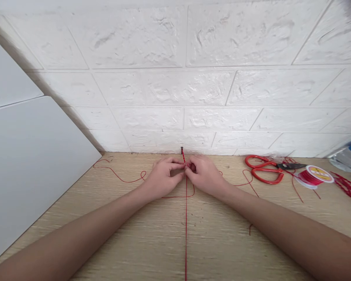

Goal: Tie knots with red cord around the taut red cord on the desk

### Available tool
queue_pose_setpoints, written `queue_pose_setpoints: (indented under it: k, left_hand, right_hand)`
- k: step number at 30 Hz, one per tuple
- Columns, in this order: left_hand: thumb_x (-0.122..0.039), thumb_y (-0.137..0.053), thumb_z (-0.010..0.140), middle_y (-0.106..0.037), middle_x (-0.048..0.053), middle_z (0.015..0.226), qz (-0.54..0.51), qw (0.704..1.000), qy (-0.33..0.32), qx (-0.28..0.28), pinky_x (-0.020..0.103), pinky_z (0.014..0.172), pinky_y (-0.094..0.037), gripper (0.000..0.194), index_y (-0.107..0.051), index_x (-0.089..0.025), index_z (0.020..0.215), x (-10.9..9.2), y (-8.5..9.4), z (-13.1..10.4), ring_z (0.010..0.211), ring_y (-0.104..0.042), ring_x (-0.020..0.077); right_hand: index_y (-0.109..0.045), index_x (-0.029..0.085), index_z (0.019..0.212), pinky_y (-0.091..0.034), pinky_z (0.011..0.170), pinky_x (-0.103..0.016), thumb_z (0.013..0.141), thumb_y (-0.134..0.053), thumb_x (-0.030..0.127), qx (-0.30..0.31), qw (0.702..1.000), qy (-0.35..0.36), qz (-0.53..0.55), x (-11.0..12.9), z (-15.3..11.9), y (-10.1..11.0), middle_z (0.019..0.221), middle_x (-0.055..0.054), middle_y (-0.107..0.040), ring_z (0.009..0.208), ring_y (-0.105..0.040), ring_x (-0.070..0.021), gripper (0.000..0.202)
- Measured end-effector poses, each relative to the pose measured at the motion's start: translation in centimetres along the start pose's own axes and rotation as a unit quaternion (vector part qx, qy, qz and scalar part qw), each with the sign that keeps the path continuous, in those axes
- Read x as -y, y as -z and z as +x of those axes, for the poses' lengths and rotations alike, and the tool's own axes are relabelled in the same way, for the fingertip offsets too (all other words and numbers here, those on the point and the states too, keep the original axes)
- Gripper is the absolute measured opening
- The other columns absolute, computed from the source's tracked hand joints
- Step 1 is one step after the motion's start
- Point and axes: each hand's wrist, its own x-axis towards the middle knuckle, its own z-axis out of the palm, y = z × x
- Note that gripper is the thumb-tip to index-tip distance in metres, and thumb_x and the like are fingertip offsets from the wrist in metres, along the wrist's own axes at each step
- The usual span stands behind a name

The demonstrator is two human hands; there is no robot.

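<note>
A short braided length of red cord [183, 157] hangs from a dark hook [181, 149] at the foot of the wall. Just below the braid, my left hand [165, 175] pinches the red cord between thumb and forefinger. My right hand [204, 173] meets it from the other side, its fingers curled and closed on the cord at the same spot. One straight strand [186, 234] runs taut from between my hands toward me, past the bottom edge of the view. Loose strands trail out to both sides. The exact crossing of the cord is hidden by my fingertips.
Orange-handled scissors [267, 175] lie at the right, their dark blades by a spool of red cord [312, 176]. Farther right are finished-looking red braids [348, 187] and a clear plastic bottle [349, 156]. A white panel [41, 156] stands at the left; a white brick-pattern wall [152, 88] closes the back.
</note>
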Motion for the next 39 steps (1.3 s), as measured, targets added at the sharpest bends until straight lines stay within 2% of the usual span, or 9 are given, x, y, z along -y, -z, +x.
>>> queue_pose_setpoints:
  k: [6, 11, 14, 17, 23, 30, 39]
  left_hand:
    - [-0.023, -0.055, 0.092, -0.066, 0.008, 0.110, 0.151, 0.986, -0.054, -0.045, 0.041, 0.091, -0.050, 0.027, -0.075, -0.026, 0.110, -0.2, -0.6, -1.0, 0.104, -0.061, 0.0232]
    - [-0.033, -0.051, 0.096, -0.067, 0.012, 0.104, 0.319, 0.943, -0.070, -0.064, 0.051, 0.094, -0.042, 0.027, -0.073, -0.021, 0.105, -1.2, -0.4, -1.6, 0.102, -0.059, 0.0288]
    - [-0.036, -0.049, 0.096, -0.068, 0.014, 0.097, 0.371, 0.923, -0.068, -0.070, 0.056, 0.097, -0.038, 0.030, -0.072, -0.018, 0.097, -1.7, -0.2, -1.7, 0.099, -0.059, 0.0311]
    - [-0.032, -0.046, 0.097, -0.068, 0.014, 0.095, 0.384, 0.918, -0.070, -0.072, 0.056, 0.099, -0.037, 0.030, -0.072, -0.018, 0.097, -1.6, -0.2, -1.8, 0.097, -0.059, 0.0302]
    - [-0.022, -0.047, 0.094, -0.068, 0.010, 0.113, 0.336, 0.937, -0.075, -0.056, 0.050, 0.095, -0.041, 0.032, -0.068, -0.023, 0.118, -1.0, -0.5, -1.6, 0.108, -0.059, 0.0279]
    - [-0.031, -0.045, 0.096, -0.068, 0.014, 0.094, 0.399, 0.912, -0.064, -0.071, 0.055, 0.097, -0.038, 0.028, -0.069, -0.016, 0.094, -1.2, -0.2, -1.6, 0.095, -0.061, 0.0305]
    - [-0.032, -0.048, 0.095, -0.069, 0.013, 0.089, 0.413, 0.905, -0.077, -0.074, 0.053, 0.096, -0.040, 0.026, -0.067, -0.016, 0.088, -1.3, -0.1, -1.6, 0.088, -0.063, 0.0287]
  right_hand:
    - [-0.051, 0.021, 0.072, -0.034, 0.066, -0.030, 0.085, -0.056, 0.019, -0.003, 1.000, 0.003, -0.003, 0.1, 0.0, 0.1, 0.074, -0.002, -0.060, 0.072, -0.051, -0.0177, 0.014]
    - [-0.051, 0.021, 0.072, -0.035, 0.067, -0.030, 0.085, -0.056, 0.019, -0.002, 1.000, 0.005, -0.006, 0.2, -0.1, 0.1, 0.075, -0.002, -0.061, 0.073, -0.051, -0.0179, 0.014]
    - [-0.052, 0.021, 0.073, -0.035, 0.067, -0.030, 0.083, -0.057, 0.018, 0.002, 1.000, 0.005, -0.011, 0.2, -0.1, 0.2, 0.075, -0.003, -0.061, 0.074, -0.052, -0.0182, 0.012]
    - [-0.052, 0.021, 0.073, -0.036, 0.067, -0.030, 0.083, -0.056, 0.018, 0.002, 1.000, 0.006, -0.018, 0.2, -0.1, 0.2, 0.075, -0.003, -0.061, 0.073, -0.052, -0.0183, 0.011]
    - [-0.049, 0.021, 0.071, -0.035, 0.065, -0.030, 0.087, -0.055, 0.021, 0.000, 1.000, 0.012, -0.023, 0.1, 0.0, 0.1, 0.073, -0.003, -0.060, 0.072, -0.051, -0.0184, 0.017]
    - [-0.051, 0.021, 0.072, -0.035, 0.066, -0.030, 0.083, -0.056, 0.019, 0.000, 1.000, 0.002, -0.017, 0.2, -0.1, 0.1, 0.075, -0.003, -0.060, 0.073, -0.051, -0.0181, 0.012]
    - [-0.052, 0.021, 0.072, -0.035, 0.068, -0.031, 0.080, -0.058, 0.019, -0.017, 0.998, -0.030, -0.046, 0.1, -0.1, 0.3, 0.078, -0.004, -0.063, 0.075, -0.053, -0.0190, 0.010]
